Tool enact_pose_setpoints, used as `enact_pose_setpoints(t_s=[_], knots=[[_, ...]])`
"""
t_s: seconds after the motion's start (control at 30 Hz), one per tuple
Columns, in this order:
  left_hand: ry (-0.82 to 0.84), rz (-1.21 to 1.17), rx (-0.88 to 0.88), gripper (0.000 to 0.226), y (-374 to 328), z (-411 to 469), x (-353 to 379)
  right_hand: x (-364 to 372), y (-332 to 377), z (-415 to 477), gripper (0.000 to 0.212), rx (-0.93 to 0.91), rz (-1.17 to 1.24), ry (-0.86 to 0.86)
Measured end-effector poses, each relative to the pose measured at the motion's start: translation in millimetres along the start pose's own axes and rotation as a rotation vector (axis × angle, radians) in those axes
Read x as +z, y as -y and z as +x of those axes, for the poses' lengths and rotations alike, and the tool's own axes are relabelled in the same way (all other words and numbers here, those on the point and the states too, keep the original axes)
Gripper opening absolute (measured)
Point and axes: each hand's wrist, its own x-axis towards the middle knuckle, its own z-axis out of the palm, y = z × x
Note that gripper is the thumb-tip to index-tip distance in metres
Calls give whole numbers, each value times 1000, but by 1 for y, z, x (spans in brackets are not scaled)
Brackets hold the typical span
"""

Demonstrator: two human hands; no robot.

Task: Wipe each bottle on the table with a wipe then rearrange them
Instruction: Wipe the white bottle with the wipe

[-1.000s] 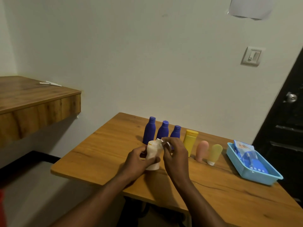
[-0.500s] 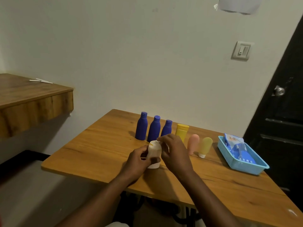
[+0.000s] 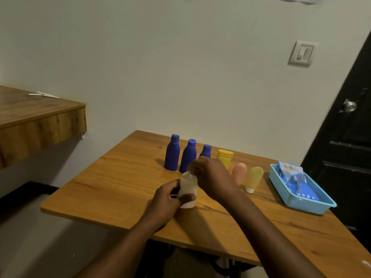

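Wiping one bottle; rearranging looks not yet begun.
On the brown wooden table [image 3: 120,187], by the light-blue plastic basket [image 3: 307,207], three dark-blue plastic bottles [image 3: 173,155] and three soft yellow and pink tubes [image 3: 254,177] stand in a row, wiped or not I cannot tell. The left hand [image 3: 166,199] grips the white plastic bottle [image 3: 188,190] upright near the table's front, and the right hand [image 3: 212,177] pinches a pale wipe [image 3: 189,173] at its cap.

Rectangular wooden table [image 3: 120,183]: visible grain, smooth, matt. Three dark-blue plastic bottles [image 3: 172,155]: matt. Small white plastic bottle [image 3: 187,187]: smooth, dull sheen. Light-blue plastic basket [image 3: 307,207]: latticed walls, slight gloss. Blue-and-white wipe packet [image 3: 291,173]: glossy, crinkled film. Round metal door knob [image 3: 349,106]: polished, reflective.
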Motion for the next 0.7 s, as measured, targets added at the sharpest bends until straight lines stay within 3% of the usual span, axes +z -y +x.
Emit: enact_pose_setpoints(t_s=[0.13, 0.4, 0.6, 0.7], knots=[[-6, -4, 23, 46, 1, 1, 0, -3, -13, 0, 32, 50, -14, 0], [-9, -4, -2, 69, 4, 1, 0, 14, 3, 3, 35, -141, 50, 45], [1, 10, 14, 51, 5, 3, -1, 5, -9, -2, 30, 27, 49, -38], [3, 13, 5, 48, 4, 2, -1, 7, 2, 0, 32, -44, -46, 12]])
